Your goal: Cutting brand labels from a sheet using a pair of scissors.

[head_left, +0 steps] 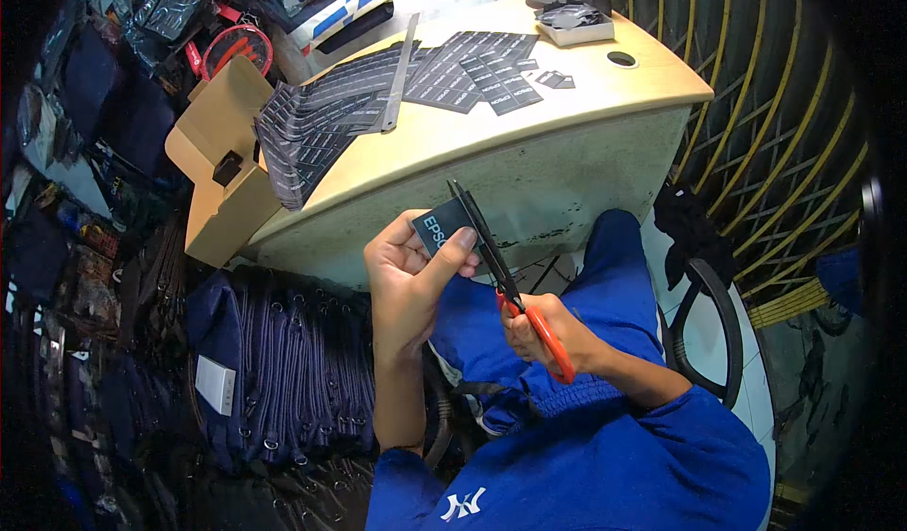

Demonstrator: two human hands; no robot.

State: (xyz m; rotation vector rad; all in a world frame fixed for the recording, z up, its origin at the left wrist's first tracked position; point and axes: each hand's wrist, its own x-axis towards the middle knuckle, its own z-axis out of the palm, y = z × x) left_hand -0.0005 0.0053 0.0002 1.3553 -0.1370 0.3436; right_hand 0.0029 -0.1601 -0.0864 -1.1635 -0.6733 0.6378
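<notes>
Left hand (408, 281) pinches a small dark label (444, 225) between thumb and fingers, held up in front of the lap, just near of the tabletop (529, 134) edge. Right hand (543, 334) is clenched around the orange handles of the scissors (499, 271), the dark blades running along the label's right edge, touching it. The label looks thin, light and floppy, likely smooth-faced; a pinch close to the cut line would keep it from bending away. More dark label sheets (416, 82) lie spread on the tabletop, far side, beside a metal ruler (402, 68). A cardboard box (222, 167) stands at the left.
</notes>
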